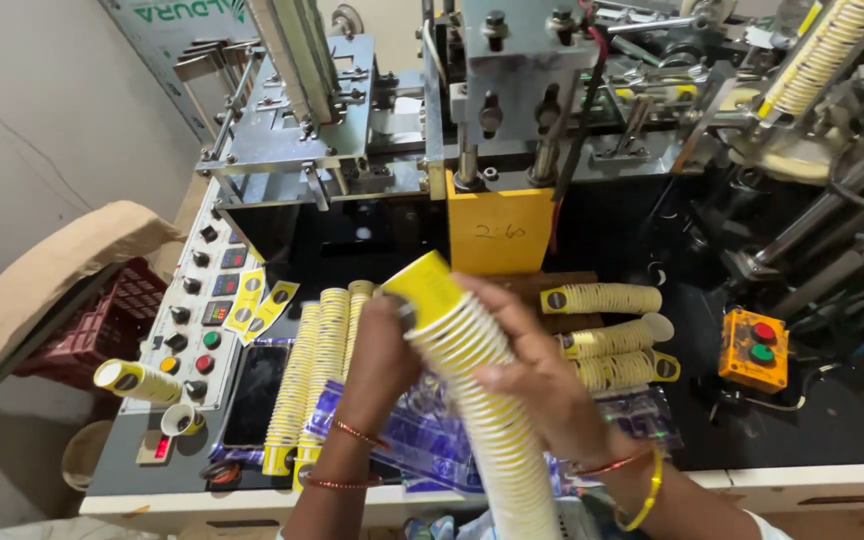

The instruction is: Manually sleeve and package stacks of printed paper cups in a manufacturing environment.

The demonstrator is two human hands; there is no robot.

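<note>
Yellow and white paper cups, nested into one long ribbed stack (477, 400), fill the middle of the view, slanting from a yellow base at the upper left down toward the lower edge. The left hand (384, 345) is closed around the stack near its top end, and the right hand (532, 375) wraps its fingers over the middle, gripping it above the dark tabletop (772, 420). The rims form tight, even ridges along the stack. Behind it, further long stacks of yellow paper cups (317, 370) lie on the tabletop to the left, and shorter ones (607, 330) lie to the right. A crinkled blue and clear plastic wrapper (422, 440) lies beneath. An orange switch box with red and green buttons (752, 348) sits well to the right.
</note>
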